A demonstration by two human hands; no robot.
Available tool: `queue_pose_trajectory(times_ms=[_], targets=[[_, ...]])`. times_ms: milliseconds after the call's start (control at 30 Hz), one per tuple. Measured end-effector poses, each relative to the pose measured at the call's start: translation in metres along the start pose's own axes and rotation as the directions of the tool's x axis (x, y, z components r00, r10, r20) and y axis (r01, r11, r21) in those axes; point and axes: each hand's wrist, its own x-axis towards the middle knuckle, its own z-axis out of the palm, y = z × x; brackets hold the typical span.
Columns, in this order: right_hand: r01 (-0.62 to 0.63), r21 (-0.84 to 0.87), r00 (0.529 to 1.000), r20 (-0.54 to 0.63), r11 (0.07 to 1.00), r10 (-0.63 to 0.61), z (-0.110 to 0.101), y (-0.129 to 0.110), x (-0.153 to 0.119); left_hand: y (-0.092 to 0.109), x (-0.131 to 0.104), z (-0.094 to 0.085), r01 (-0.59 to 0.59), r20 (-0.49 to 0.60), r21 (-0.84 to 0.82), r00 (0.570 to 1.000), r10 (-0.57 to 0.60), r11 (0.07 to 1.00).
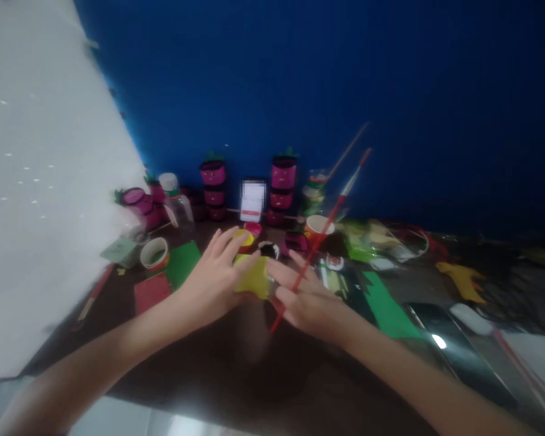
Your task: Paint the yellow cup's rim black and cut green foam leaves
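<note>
A bright yellow piece (pixel 253 277), maybe a small cup, lies between my two hands; blur hides its exact kind. My left hand (pixel 218 274) is closed on its left side, fingers over the top. In my right hand (pixel 303 298) is a red-handled paintbrush (pixel 318 240), tilted with its bristles up and to the right, away from the piece. The fingers of that hand also reach the yellow piece's right edge. Just beyond the hands sit a yellow paint pot (pixel 244 238), a pink pot (pixel 252 228) and a dark pot with a white rim (pixel 269 249).
Pink-and-black stacked cups (pixel 214 189) and a phone (pixel 252 203) stand along the blue wall. Left are a clear bottle (pixel 179 206), a paper cup (pixel 155 254), green paper (pixel 184 263) and a red sheet (pixel 151 292). Right lie a green strip (pixel 390 309) and a dark phone (pixel 463 351).
</note>
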Motion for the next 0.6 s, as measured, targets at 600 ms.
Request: queue_pose_trajectory(times_ms=[600], targets=[[0.114,-0.059,0.990,0.086,0.992,-0.108,-0.013,0.003,0.006,-0.003,0.002,0.006,0.000,0.079,-0.213,0.997,0.018,0.977]])
